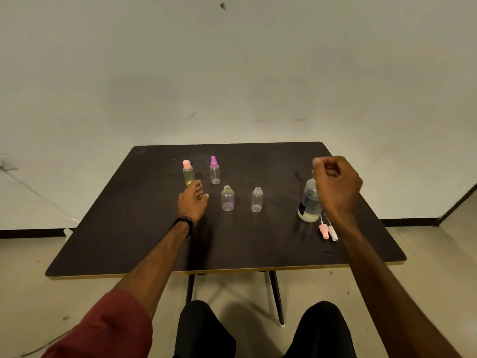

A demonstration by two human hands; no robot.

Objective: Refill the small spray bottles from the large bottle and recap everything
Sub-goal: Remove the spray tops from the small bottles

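A: Head view. Left hand (192,202) on dark table (129,228), fingers loosely curled, gripping nothing; yellow-filled capped bottle (188,173) just beyond fingertips, two uncapped small bottles (227,198) (257,199) right of them.

B: Right hand (335,184) raised, fingers curled shut; contents unclear. Large bottle (309,202) directly below; two spray caps (328,230) nearer the wrist.

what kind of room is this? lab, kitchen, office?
Probably a bare indoor room set up for recording, not a kitchen or lab. A plain scuffed wall, a dark table on thin legs holding only the small bottles and the large bottle, and a bare floor with a dark baseboard.
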